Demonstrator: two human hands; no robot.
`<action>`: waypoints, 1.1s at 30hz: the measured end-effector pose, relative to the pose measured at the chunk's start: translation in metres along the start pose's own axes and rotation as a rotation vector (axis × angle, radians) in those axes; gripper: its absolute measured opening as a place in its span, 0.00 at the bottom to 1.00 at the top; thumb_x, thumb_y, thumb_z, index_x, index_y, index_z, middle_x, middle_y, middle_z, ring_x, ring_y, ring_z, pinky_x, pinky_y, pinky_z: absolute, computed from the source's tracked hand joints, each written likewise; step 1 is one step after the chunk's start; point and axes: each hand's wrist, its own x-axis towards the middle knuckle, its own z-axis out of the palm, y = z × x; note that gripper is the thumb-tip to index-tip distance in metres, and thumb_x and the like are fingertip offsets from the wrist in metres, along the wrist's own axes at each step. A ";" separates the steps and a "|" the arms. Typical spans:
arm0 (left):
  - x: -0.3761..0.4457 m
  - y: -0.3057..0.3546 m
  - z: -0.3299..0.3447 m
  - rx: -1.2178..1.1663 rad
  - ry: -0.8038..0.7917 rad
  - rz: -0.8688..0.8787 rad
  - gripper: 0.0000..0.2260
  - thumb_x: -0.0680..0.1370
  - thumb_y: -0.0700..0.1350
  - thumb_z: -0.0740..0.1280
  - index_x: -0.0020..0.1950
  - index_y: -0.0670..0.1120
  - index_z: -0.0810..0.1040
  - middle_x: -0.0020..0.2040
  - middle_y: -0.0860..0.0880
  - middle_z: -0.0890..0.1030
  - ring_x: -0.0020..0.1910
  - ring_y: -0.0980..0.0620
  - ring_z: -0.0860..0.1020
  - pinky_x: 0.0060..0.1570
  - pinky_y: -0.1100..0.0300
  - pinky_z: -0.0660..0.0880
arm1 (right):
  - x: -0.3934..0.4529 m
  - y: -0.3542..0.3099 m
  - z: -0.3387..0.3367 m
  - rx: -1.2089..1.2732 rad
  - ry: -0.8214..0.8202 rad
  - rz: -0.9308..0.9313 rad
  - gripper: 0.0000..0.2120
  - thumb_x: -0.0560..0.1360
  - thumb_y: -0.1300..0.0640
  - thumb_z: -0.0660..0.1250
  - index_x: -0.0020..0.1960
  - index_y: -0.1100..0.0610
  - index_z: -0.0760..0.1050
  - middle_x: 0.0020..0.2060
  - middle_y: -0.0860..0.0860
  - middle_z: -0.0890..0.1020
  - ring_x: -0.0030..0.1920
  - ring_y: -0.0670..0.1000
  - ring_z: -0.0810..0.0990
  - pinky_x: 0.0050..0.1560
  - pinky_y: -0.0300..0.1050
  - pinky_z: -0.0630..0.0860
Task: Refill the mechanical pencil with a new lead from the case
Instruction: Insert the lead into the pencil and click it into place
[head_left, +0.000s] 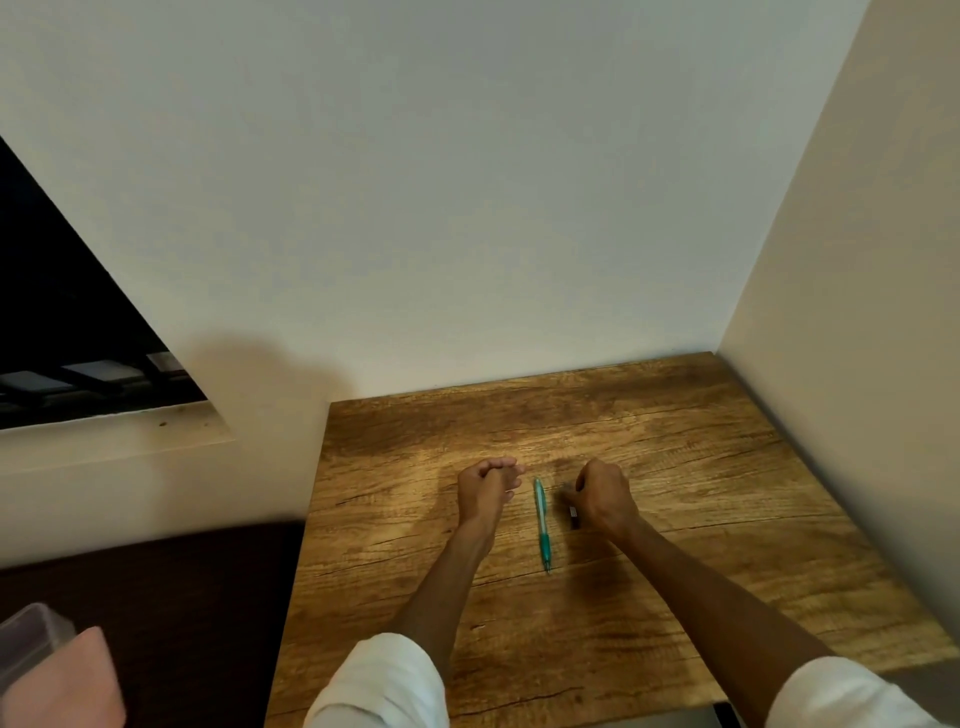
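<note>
Pencil (542, 525) flat on table (675, 467) between hands; right hand (602, 496) gripping case (573, 514), left hand (488, 488) loosely curled, empty.

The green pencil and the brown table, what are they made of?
The slim green mechanical pencil looks like shiny, see-through plastic, paler at the far end. The brown table shows wood grain and dark cracks, with a matte finish; whether it is real wood or a printed laminate can't be told.

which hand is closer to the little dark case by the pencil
Right. The right hand is on the case, curled over it; the left hand rests across the green pencil, empty.
</note>
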 end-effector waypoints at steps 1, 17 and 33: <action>0.001 0.000 -0.001 0.000 0.000 -0.001 0.03 0.74 0.39 0.70 0.44 0.46 0.82 0.46 0.47 0.86 0.44 0.51 0.83 0.49 0.56 0.77 | 0.000 0.000 0.001 -0.020 -0.002 0.000 0.10 0.71 0.53 0.75 0.37 0.53 0.75 0.32 0.48 0.79 0.34 0.45 0.80 0.30 0.38 0.75; 0.003 -0.007 0.011 0.041 0.027 0.032 0.05 0.75 0.36 0.67 0.43 0.44 0.81 0.42 0.47 0.84 0.41 0.52 0.81 0.42 0.61 0.78 | -0.005 -0.004 -0.002 0.022 0.030 0.071 0.09 0.74 0.54 0.72 0.47 0.60 0.79 0.42 0.56 0.84 0.41 0.53 0.83 0.43 0.48 0.82; 0.000 -0.023 0.056 0.337 -0.002 0.008 0.10 0.77 0.39 0.64 0.43 0.41 0.85 0.43 0.45 0.85 0.43 0.50 0.83 0.45 0.57 0.80 | -0.010 -0.021 -0.017 0.112 0.003 0.008 0.10 0.72 0.58 0.73 0.37 0.64 0.81 0.30 0.54 0.82 0.29 0.48 0.82 0.31 0.43 0.81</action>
